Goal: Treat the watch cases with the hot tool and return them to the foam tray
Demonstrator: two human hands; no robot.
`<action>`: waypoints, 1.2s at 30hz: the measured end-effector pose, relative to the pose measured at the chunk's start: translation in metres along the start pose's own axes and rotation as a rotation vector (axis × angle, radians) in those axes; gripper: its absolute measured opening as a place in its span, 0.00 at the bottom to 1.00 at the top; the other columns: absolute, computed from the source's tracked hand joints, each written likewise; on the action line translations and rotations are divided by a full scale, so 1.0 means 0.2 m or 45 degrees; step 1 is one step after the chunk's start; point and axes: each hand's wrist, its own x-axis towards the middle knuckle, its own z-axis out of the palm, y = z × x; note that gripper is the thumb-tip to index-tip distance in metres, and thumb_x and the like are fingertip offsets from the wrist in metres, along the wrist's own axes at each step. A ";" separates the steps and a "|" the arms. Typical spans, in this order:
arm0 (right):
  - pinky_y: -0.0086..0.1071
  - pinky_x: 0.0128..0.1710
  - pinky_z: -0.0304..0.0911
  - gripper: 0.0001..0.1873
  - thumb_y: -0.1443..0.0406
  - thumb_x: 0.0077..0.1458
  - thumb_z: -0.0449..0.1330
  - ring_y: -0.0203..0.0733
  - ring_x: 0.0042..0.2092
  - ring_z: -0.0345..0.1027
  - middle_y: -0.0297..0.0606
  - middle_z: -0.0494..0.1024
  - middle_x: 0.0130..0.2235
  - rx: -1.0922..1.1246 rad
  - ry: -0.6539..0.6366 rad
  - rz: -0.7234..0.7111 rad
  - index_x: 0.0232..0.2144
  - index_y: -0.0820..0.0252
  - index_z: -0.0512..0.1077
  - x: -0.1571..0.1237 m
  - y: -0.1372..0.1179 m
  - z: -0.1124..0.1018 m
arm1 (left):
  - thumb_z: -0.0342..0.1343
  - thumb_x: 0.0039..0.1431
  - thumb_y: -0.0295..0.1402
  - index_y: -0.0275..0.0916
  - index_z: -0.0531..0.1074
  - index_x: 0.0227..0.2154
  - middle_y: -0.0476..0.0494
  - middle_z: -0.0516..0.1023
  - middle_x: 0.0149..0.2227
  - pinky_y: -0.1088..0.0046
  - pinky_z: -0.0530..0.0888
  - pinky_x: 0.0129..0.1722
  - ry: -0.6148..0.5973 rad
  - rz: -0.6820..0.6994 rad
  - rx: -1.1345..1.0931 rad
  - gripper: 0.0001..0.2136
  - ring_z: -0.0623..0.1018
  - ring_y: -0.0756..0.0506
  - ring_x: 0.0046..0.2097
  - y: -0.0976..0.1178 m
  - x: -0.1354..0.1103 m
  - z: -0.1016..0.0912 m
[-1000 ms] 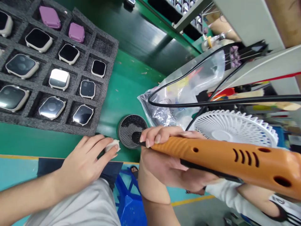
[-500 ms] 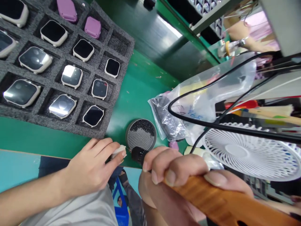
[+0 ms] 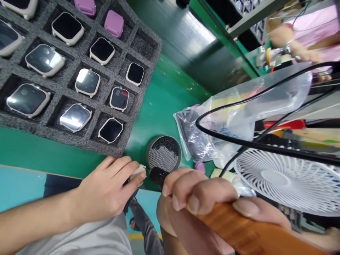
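Observation:
My left hand [image 3: 111, 189] is closed around a small off-white watch case [image 3: 138, 172] at the table's front edge; the fingers hide most of it. My right hand [image 3: 199, 191] grips an electric screwdriver [image 3: 228, 226] with an orange-brown body and a black nose. Its thin bit points left and meets the watch case, though exact contact is too small to tell. Just behind the tip stands a round dish [image 3: 163, 156] with a dotted grey bottom and many tiny dark screws in it.
A grey foam tray [image 3: 103, 101] at left holds several off-white watches and pink ones. Clear plastic bags [image 3: 223, 113] lie to the right, crossed by a black cable [image 3: 239, 141]. A white fan [image 3: 276, 177] stands at far right. Another person's arm [image 3: 289, 42] shows at upper right.
The view has shifted slightly, so tray, dish and bags sit a little further right. Both hands keep their grips, with the screwdriver still at the watch case.

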 end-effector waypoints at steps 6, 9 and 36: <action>0.44 0.25 0.73 0.16 0.56 0.70 0.48 0.42 0.29 0.74 0.33 0.76 0.35 -0.055 -0.064 -0.014 0.53 0.50 0.68 -0.03 0.02 -0.01 | 0.55 0.69 0.30 0.35 0.75 0.55 0.39 0.78 0.55 0.58 0.67 0.49 0.004 -0.002 -0.004 0.15 0.73 0.36 0.56 0.00 0.00 0.00; 0.43 0.25 0.71 0.16 0.55 0.70 0.47 0.41 0.28 0.71 0.32 0.73 0.33 -0.112 0.043 -0.034 0.53 0.47 0.68 -0.04 0.03 0.01 | 0.55 0.68 0.29 0.35 0.75 0.55 0.38 0.78 0.54 0.58 0.67 0.49 0.020 -0.001 -0.003 0.15 0.73 0.36 0.55 0.00 0.00 0.00; 0.49 0.27 0.73 0.15 0.49 0.63 0.55 0.43 0.27 0.69 0.32 0.69 0.29 -0.022 -0.250 0.173 0.40 0.51 0.73 -0.16 0.07 -0.32 | 0.55 0.68 0.30 0.34 0.76 0.55 0.38 0.79 0.53 0.60 0.68 0.47 0.031 -0.013 0.009 0.16 0.74 0.37 0.54 0.00 0.00 0.00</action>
